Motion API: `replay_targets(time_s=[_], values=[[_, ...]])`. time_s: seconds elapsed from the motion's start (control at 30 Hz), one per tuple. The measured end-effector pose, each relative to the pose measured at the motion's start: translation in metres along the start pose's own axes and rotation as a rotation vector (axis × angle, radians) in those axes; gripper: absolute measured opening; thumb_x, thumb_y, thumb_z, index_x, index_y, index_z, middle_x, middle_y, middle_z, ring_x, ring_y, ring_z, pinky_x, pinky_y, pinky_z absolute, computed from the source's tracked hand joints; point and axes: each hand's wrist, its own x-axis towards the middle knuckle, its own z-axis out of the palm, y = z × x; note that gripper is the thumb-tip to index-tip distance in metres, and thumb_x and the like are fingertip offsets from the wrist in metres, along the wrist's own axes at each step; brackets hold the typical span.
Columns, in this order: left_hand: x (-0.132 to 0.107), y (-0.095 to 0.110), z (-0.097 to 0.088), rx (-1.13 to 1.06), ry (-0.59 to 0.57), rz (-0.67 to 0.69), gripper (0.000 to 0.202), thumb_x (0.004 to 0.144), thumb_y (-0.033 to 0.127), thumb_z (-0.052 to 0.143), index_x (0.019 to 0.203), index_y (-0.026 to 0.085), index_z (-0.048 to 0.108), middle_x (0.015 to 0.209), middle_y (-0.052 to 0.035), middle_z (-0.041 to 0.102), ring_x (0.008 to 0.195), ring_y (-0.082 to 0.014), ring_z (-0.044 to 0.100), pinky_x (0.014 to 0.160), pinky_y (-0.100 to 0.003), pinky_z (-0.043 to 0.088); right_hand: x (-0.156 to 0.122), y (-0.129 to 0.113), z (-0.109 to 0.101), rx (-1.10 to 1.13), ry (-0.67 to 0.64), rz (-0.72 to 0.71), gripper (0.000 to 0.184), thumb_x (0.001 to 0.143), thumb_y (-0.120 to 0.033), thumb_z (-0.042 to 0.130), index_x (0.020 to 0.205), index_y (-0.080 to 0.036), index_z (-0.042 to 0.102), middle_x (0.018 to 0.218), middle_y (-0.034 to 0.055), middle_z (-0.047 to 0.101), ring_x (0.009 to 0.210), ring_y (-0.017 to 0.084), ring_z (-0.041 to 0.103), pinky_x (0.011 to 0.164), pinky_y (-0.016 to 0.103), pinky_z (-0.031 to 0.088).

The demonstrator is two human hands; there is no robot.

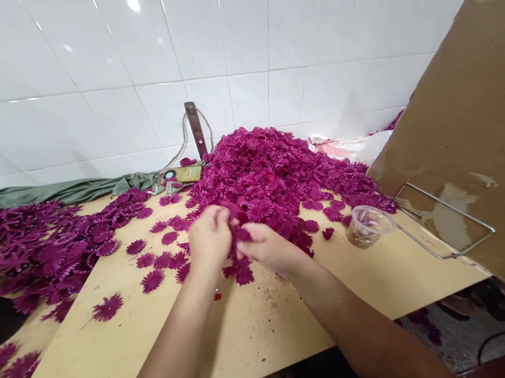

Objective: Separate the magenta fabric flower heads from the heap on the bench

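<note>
A large heap of magenta fabric flower heads (254,170) rises in front of me against the wall. At its near edge my left hand (209,238) is closed, its fingertips pinched at magenta petals. Just to its right my right hand (270,250) is closed too, thumb and fingers gripping a magenta flower head (241,235) between the hands. Blur and the fingers partly hide how each hand holds the petals. Loose flower heads, such as one flower (152,281), lie flat to the left of my hands.
The wooden tabletop (152,345) carries a clear plastic cup (369,226) right of the heap. Beyond stand a bent wire frame (447,219) and a leaning cardboard sheet (474,141). A second flower pile (54,240) spreads left. A phone-like yellow device (188,174) lies behind.
</note>
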Motion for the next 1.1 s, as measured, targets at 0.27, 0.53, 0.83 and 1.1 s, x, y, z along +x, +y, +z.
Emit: replay_targets(time_s=[0.27, 0.53, 0.83, 1.1], values=[[0.014, -0.006, -0.031, 0.009, -0.143, 0.09, 0.024, 0.071, 0.024, 0.047, 0.087, 0.017, 0.064, 0.084, -0.0046, 0.068, 0.081, -0.0205, 0.061, 0.078, -0.034, 0.047, -0.007, 0.011, -0.008, -0.033, 0.07, 0.119, 0.023, 0.082, -0.013, 0.043, 0.059, -0.015, 0.047, 0.055, -0.0045, 0.047, 0.048, 0.006, 0.037, 0.052, 0.022, 0.029], [-0.026, 0.007, -0.017, 0.008, -0.602, 0.366, 0.021, 0.076, 0.035, 0.05, 0.075, 0.022, 0.065, 0.082, -0.0039, 0.064, 0.079, -0.0185, 0.061, 0.075, -0.032, 0.048, 0.001, 0.008, -0.013, 0.036, 0.07, 0.136, 0.03, 0.085, -0.02, 0.043, 0.055, -0.014, 0.045, 0.044, -0.006, 0.044, 0.039, 0.004, 0.028, 0.045, 0.021, 0.02], [-0.023, 0.002, -0.003, 0.065, -0.464, 0.273, 0.018, 0.072, 0.024, 0.046, 0.06, 0.022, 0.059, 0.064, -0.0001, 0.063, 0.064, -0.0158, 0.059, 0.064, -0.028, 0.045, 0.001, 0.01, -0.018, 0.394, -0.126, 0.159, 0.014, 0.081, -0.025, 0.049, 0.071, -0.015, 0.049, 0.055, -0.0052, 0.047, 0.045, 0.004, 0.035, 0.049, 0.02, 0.027], [0.022, -0.017, -0.003, -0.071, 0.031, -0.078, 0.026, 0.075, 0.03, 0.036, 0.07, 0.017, 0.057, 0.064, -0.0035, 0.061, 0.058, -0.0163, 0.055, 0.061, -0.03, 0.045, -0.013, 0.016, 0.002, 0.021, -0.076, 0.091, 0.009, 0.076, -0.011, 0.047, 0.069, -0.015, 0.048, 0.062, -0.0031, 0.048, 0.056, 0.008, 0.042, 0.057, 0.023, 0.033]])
